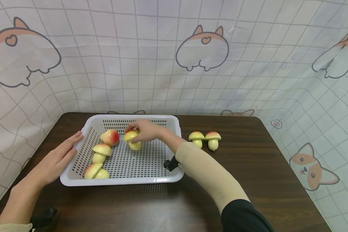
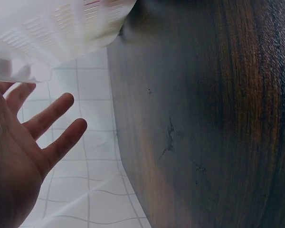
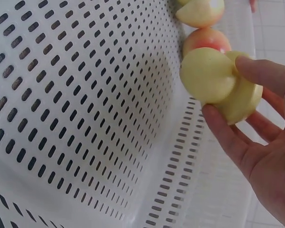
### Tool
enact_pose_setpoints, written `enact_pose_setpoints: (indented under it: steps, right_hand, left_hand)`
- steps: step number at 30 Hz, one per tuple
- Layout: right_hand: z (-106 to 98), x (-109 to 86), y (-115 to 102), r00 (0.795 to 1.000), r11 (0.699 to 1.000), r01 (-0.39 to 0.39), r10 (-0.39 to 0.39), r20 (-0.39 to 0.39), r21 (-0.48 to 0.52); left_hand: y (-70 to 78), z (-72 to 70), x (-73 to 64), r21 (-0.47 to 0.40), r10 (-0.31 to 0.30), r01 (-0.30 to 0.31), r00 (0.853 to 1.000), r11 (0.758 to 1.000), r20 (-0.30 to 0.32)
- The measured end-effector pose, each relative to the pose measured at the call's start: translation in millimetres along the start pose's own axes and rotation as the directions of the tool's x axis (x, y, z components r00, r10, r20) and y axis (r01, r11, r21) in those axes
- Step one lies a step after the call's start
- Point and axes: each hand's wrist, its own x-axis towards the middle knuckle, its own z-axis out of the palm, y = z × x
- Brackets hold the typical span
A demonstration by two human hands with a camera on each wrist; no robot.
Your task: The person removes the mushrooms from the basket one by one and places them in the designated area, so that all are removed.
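My right hand (image 1: 147, 130) grips a yellow toy mushroom (image 1: 135, 146) by its cap, over the inside of the white perforated basket (image 1: 121, 182). In the right wrist view, the thumb and fingers curl round the cap of that mushroom (image 3: 206, 76), its rounded stem facing the camera. At the basket's left rim rests my left hand (image 1: 53, 161), its fingers extended; the left wrist view has them spread beside the basket wall (image 2: 61, 33). Along the basket's left side lie a red-tipped mushroom (image 1: 110, 137), a middle mushroom (image 1: 101, 152) and a front mushroom (image 1: 95, 171).
Two more toy mushrooms, one (image 1: 196, 138) beside the other (image 1: 213, 139), are on the dark wooden table (image 1: 249, 167) right of the basket. A white gridded cloth (image 1: 156, 74) with corgi drawings hangs behind and around the table.
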Motion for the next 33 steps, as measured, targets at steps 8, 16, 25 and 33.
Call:
enact_pose_setpoints:
  steps: [8, 16, 25, 33]
  right_hand:
    - [-5.5, -5.0, -0.7, 0.999, 1.0, 0.007, -0.006, -0.041, 0.03]
    - [-12.8, -12.6, -3.3, 0.996, 0.989, 0.052, -0.041, -0.083, 0.141]
    - [-22.5, -21.4, -7.8, 0.992, 0.984, 0.057, -0.037, -0.122, 0.169]
    - [-34.7, -35.7, -12.0, 0.99, 0.977, 0.076, -0.05, -0.132, 0.199]
  left_hand:
    - [1.1, -0.9, -0.1, 0.03, -0.014, 0.014, 1.0, 0.999, 0.009]
    - [1.3, -0.6, -0.7, 0.041, -0.021, 0.021, 1.0, 0.999, 0.009]
    - [1.0, -0.6, -0.7, 0.028, -0.003, 0.003, 1.0, 1.0, 0.001]
    - [2.4, -0.6, 0.1, 0.012, -0.01, 0.01, 1.0, 1.0, -0.012]
